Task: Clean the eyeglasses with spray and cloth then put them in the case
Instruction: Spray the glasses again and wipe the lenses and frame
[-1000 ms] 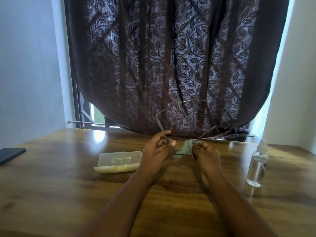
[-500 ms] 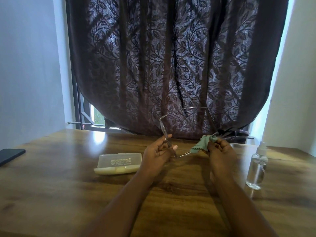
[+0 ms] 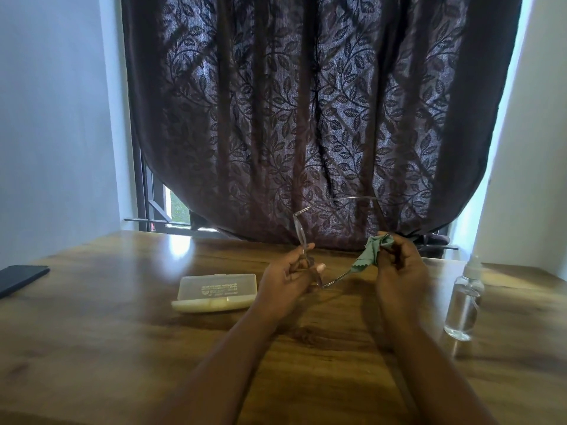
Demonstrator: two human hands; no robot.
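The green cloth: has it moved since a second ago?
Yes. The green cloth in the right hand has moved right, away from the case and toward the spray bottle.

Head camera looks forward and down over the table (image 3: 92, 348), close

A dark brown curtain (image 3: 306, 118) with a leaf pattern hangs across the window (image 3: 171, 207), daylight glowing through its weave. At its lower left a strip of pane and dark metal bars show. Pale bluish walls (image 3: 55, 118) stand on either side. The wooden counter (image 3: 92, 348) shines where the light strikes near the sill.
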